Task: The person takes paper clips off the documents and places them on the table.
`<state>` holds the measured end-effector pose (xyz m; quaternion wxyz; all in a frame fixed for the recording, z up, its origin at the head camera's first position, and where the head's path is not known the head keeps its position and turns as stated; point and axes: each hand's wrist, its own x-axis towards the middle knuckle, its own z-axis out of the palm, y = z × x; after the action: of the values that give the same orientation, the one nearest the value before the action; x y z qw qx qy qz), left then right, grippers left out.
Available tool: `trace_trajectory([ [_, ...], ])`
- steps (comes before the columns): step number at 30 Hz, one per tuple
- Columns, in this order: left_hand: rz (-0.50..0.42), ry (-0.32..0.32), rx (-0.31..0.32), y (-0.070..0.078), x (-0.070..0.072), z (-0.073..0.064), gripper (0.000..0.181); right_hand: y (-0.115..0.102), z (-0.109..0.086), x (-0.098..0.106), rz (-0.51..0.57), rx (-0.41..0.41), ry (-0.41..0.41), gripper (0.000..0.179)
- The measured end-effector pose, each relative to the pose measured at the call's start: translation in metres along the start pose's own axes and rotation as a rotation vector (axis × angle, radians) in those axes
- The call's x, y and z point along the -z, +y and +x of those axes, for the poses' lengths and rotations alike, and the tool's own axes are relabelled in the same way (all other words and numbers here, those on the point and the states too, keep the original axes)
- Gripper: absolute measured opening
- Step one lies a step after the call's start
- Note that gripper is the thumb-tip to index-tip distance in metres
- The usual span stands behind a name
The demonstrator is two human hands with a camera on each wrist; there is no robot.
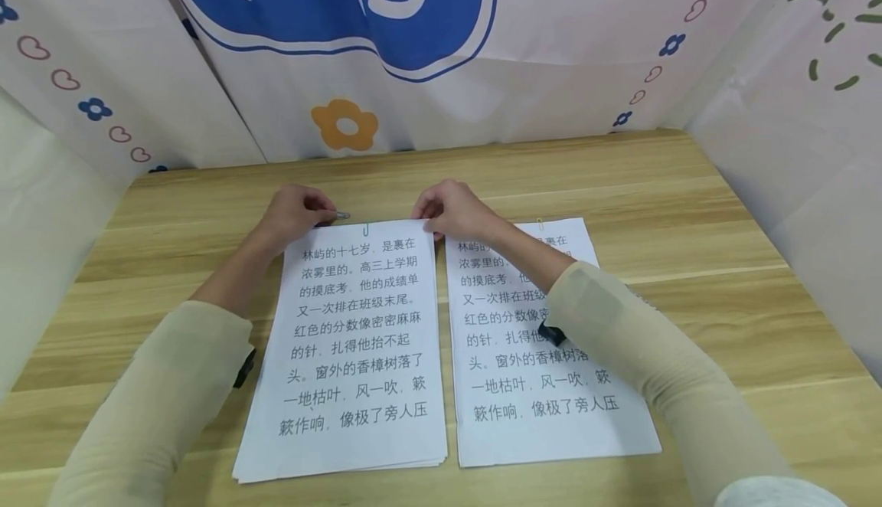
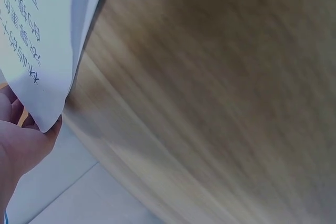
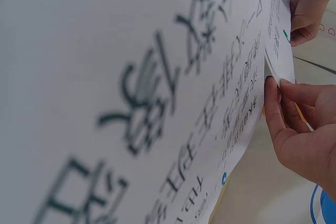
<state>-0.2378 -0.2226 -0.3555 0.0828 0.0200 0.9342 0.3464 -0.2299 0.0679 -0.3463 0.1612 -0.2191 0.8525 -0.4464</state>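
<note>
The left hand bends its fingers at the top-left corner of a white stack of printed paper sheets, the left of two on the wood-grain table; it pinches a small silver-grey object (too small to identify), which only the head view shows. The left wrist view shows the corner covering part of that hand; whether it grips the paper too cannot be told. The right hand pinches the stack's top-right corner; the right wrist view shows thumb and finger meeting there. A green paper clip sits on its top edge, between the hands; a second white printed stack, with a yellow clip, lies just beside it, beneath the right forearm.
</note>
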Motion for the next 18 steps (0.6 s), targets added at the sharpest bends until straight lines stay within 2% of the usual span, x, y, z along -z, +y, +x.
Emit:
trace_trajectory([
  [18,0.025,-0.034,-0.004,0.0015,0.0001,0.0035,0.014,0.0011,0.0011,-0.0011,-0.001,-0.012,-0.001,0.015],
])
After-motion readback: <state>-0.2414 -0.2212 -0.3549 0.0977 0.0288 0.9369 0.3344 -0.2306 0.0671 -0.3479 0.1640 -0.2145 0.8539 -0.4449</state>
